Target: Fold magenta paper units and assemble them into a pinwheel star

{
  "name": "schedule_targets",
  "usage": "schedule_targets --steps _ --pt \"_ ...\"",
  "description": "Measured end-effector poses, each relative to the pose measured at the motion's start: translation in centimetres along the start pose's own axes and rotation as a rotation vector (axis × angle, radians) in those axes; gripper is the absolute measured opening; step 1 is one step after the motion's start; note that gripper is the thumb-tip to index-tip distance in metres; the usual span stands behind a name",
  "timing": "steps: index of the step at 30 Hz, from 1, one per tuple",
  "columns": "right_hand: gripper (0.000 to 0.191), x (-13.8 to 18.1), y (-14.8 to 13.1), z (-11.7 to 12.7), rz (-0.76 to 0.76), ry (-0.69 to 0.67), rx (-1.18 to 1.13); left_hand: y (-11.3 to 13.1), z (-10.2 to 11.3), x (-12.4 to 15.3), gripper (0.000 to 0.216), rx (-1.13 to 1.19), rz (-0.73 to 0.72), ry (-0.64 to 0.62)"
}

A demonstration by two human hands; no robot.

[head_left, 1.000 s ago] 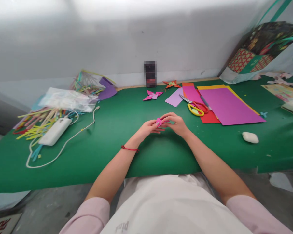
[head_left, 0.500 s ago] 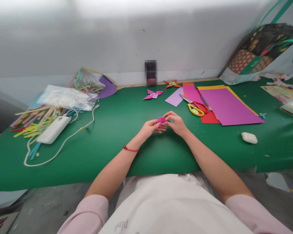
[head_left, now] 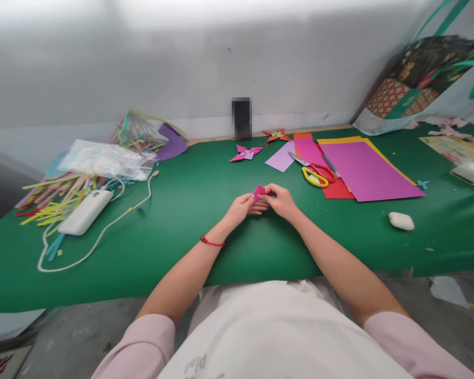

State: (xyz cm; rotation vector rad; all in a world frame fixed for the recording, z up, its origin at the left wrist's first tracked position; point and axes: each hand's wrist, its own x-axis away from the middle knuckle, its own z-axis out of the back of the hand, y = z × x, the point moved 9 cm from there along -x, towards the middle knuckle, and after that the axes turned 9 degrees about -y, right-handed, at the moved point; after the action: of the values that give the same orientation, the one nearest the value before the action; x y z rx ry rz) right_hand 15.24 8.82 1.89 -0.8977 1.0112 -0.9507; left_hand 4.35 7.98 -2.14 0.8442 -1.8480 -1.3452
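Note:
Between my two hands is a small folded piece of magenta paper, held above the green tabletop. My left hand pinches its left side with the thumb on top and the fingers beneath. From the other side, the thumb and fingers of my right hand are closed on it. Part of the paper is hidden by the fingers. Beyond my hands lies a pink and lilac folded paper star, and behind it an orange and green paper star.
Scissors with yellow and red handles lie among coloured paper sheets at right. A white earbud case is nearer me. At left are a white power bank, its cable and paper strips. A dark phone leans on the wall.
The folded magenta paper has turned slightly and stands more upright in my fingers. My right hand's fingers have shifted a little down and left around it. The camera view has moved slightly.

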Motion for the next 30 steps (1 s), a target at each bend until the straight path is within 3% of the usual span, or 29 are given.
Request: schedule_targets --steps 6,15,25,30 --pt "0.027 0.0 0.3 0.4 -0.044 0.014 -0.022 0.3 -0.6 0.1 0.021 -0.173 -0.026 -0.004" --pt "0.028 -0.1 1.1 0.4 -0.101 0.023 -0.023 0.2 -0.6 -0.2 0.012 -0.192 -0.043 -0.015" --pt "0.026 -0.1 0.6 0.8 -0.078 0.057 0.015 2.1 -0.1 0.5 0.010 -0.576 -0.084 0.045" --pt "0.023 -0.2 0.5 1.0 -0.066 0.050 -0.065 2.0 0.0 0.4 0.009 -0.444 -0.101 0.053"
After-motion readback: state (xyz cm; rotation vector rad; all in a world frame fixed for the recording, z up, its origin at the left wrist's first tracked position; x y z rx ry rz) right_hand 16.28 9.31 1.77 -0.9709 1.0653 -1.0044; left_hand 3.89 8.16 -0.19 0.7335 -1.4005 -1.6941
